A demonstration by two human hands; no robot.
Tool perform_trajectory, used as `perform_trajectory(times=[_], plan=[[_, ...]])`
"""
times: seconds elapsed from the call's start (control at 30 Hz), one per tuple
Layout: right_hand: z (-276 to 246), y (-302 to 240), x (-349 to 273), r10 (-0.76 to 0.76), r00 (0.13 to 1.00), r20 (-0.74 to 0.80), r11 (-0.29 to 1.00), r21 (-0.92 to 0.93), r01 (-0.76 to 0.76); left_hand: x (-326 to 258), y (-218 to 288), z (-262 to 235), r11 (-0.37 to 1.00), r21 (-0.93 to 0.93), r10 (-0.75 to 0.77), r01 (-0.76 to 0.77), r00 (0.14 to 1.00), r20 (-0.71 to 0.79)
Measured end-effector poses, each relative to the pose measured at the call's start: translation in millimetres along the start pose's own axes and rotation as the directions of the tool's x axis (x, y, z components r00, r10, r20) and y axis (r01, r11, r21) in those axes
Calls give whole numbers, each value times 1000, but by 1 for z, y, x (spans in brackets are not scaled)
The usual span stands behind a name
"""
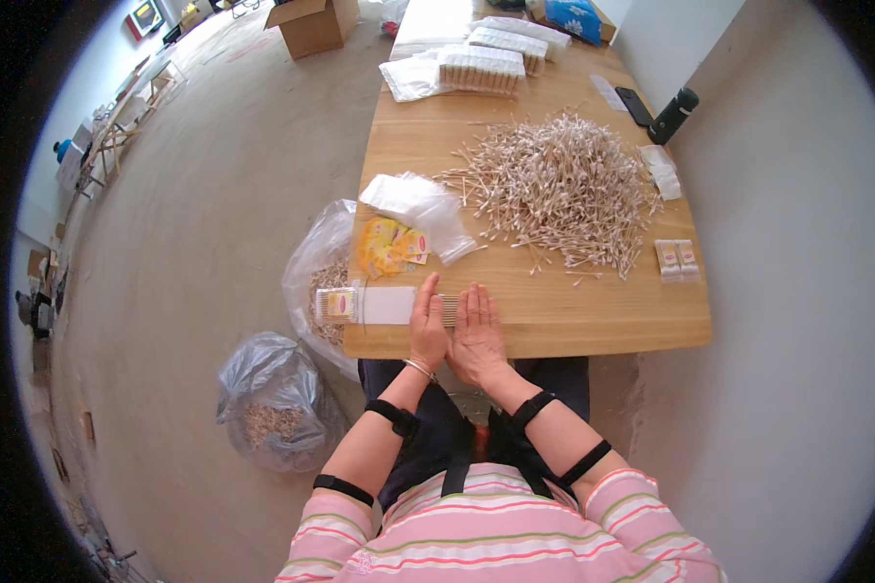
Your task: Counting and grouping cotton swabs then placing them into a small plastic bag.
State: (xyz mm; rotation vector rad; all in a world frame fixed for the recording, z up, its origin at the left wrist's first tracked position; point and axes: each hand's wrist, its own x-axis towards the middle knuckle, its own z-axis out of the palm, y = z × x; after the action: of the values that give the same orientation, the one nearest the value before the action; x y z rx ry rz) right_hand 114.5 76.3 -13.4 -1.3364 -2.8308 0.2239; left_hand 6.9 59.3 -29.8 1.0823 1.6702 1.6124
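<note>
At the table's near edge, my left hand stands with fingers stretched out and together, against the left side of a small row of cotton swabs. My right hand lies flat with fingers extended at the row's right side, covering part of it. Left of my left hand is a flat white strip. Beyond it, a clear bag packed with cotton swabs and a yellow label sticks out over the table's left edge. A big heap of loose cotton swabs lies farther back on the table.
Clear plastic bags and yellow printed cards lie at left. Two small packs sit at right. Filled swab packs, a phone and a dark bottle stand farther back. A grey bag of swabs is on the floor.
</note>
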Motion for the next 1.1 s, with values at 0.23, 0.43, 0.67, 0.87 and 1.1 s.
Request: perform_trajectory(times=[0.23, 0.43, 0.67, 0.87, 1.1], plan=[[0, -43, 25, 20, 999, 42, 978, 207, -29, 16, 3, -42, 945, -298, -150, 133, 988, -35], [5, -73, 39, -7, 1000, 17, 968, 251, 3, 22, -7, -75, 943, -296, -186, 152, 978, -91], [8, -72, 39, -30, 999, 18, 963, 269, 24, 22, -3, -73, 974, -193, -144, 121, 983, -111], [10, -73, 37, -81, 997, -8, 966, 246, 80, 21, -5, -82, 974, -145, -183, 175, 982, -38], [18, -74, 37, -47, 996, -79, 966, 249, 65, 24, 14, -108, 918, 389, 79, -75, 997, 5]])
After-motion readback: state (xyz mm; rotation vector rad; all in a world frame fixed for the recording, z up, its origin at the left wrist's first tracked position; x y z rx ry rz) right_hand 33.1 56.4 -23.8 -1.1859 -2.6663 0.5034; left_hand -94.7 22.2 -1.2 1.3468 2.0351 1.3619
